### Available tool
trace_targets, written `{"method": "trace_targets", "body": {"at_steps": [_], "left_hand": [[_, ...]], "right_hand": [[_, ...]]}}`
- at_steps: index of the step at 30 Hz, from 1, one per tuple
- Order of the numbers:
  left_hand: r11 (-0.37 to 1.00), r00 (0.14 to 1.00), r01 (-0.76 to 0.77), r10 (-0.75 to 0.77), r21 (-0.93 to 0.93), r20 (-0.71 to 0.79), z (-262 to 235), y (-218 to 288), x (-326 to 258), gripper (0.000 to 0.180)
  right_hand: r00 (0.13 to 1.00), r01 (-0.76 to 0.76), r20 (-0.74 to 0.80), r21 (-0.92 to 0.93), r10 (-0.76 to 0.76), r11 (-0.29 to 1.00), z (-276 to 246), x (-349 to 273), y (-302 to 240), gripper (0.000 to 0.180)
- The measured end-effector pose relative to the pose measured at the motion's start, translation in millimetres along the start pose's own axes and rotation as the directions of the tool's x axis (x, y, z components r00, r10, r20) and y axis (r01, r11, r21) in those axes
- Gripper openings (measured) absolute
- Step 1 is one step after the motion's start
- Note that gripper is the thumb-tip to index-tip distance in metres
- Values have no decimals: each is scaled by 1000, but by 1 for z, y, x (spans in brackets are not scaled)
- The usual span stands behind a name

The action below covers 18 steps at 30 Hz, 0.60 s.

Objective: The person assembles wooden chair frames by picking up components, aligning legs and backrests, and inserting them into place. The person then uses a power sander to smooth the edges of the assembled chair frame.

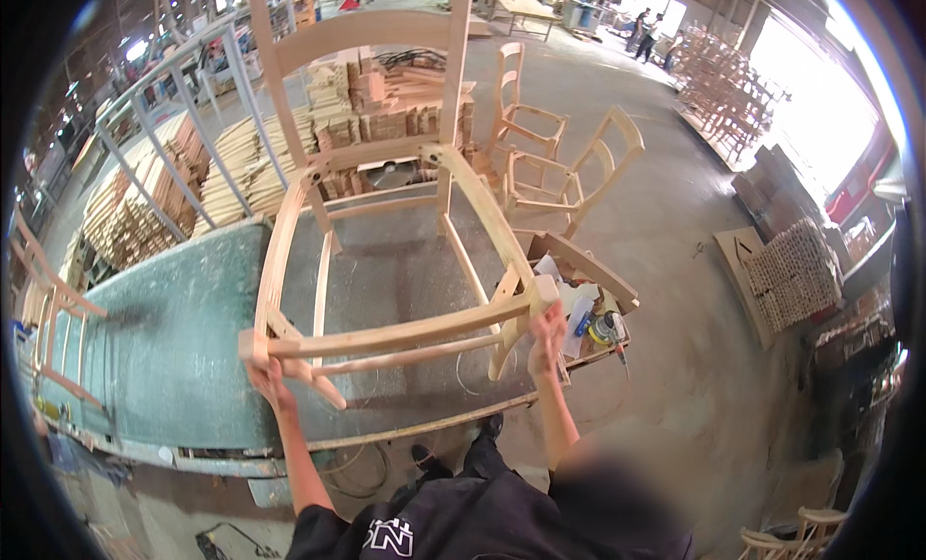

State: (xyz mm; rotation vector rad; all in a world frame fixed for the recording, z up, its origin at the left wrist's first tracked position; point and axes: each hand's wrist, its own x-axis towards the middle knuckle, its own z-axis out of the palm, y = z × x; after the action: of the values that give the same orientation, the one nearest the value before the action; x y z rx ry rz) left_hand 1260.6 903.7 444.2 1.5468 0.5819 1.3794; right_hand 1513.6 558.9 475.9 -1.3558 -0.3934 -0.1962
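Observation:
A bare wooden chair frame [405, 340] with no seat is in front of me over the workbench, its backrest [362, 31] on the far side. My left hand [274, 384] is closed round the frame's near left corner, by the top of a front leg. At the near right corner my right hand [548, 336] grips the other front leg, just under the corner block. Through the open seat the grey part of the bench top [386, 271] shows. Whether the chair's feet touch the bench, I cannot tell.
A green bench top [183, 338] lies left, with another chair frame [58, 309] on it. Right of the bench, a box [584, 271] holds papers and a yellow power sander [608, 328]. Two chair frames [540, 179] stand beyond. Stacked wood pieces [256, 155] sit behind a metal rail [178, 87].

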Motion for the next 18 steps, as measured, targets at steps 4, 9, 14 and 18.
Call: {"method": "trace_targets", "body": {"at_steps": [4, 9, 14, 18], "left_hand": [[953, 959, 159, -211, 258, 189, -57, -30, 23, 71], [904, 906, 398, -414, -160, -86, -12, 25, 6, 69], [890, 883, 433, -451, -144, -131, -1, 28, 17, 60], [892, 908, 408, -419, -195, -17, -14, -12, 23, 69]], "right_hand": [[956, -293, -11, 8, 293, 956, 9, 27, -34, 45], [990, -139, -12, -66, 139, 988, 19, 26, -41, 43], [999, -35, -23, 22, 35, 999, 23, 37, -28, 45], [999, -43, 10, 2, 43, 999, 20, 42, -18, 50]]}}
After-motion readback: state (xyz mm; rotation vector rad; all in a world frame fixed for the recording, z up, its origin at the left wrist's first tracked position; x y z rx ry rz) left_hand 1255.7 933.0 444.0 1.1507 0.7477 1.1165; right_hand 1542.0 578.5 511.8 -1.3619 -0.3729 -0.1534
